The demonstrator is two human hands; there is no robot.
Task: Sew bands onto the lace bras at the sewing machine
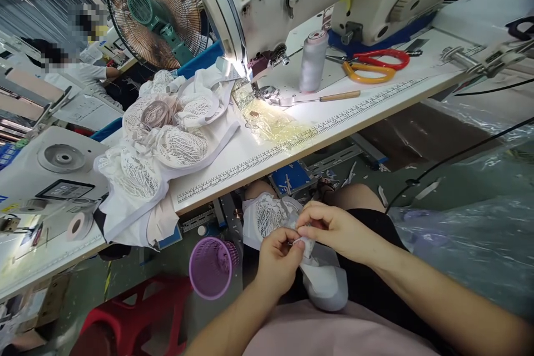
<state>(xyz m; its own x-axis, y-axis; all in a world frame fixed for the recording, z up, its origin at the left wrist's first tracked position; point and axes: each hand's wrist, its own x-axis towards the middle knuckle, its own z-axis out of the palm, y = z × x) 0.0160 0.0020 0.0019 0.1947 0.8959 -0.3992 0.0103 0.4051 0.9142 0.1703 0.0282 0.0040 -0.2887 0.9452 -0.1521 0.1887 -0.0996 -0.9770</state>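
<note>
A white lace bra [270, 216] lies across my lap, one lace cup showing to the left and a smooth pale part [327, 283] hanging below. My left hand [280, 258] pinches an edge of it between thumb and fingers. Right beside it, my right hand [327, 228] grips the same edge from above, fingertips nearly touching those of the left. The exact spot being pinched is mostly hidden by the fingers. On the table to the left, a pile of similar white lace bras [179, 144] spills over the front edge.
A sewing machine [267, 5] stands on the table with its lamp lit. Near it are a thread cone [314, 61], red-handled scissors [381, 58], orange-handled scissors [369, 73] and a wooden-handled tool [340, 96]. A purple basket [211, 268], red stool [137, 311] and fan [156, 11] stand around. Another person [85, 75] sits farther left.
</note>
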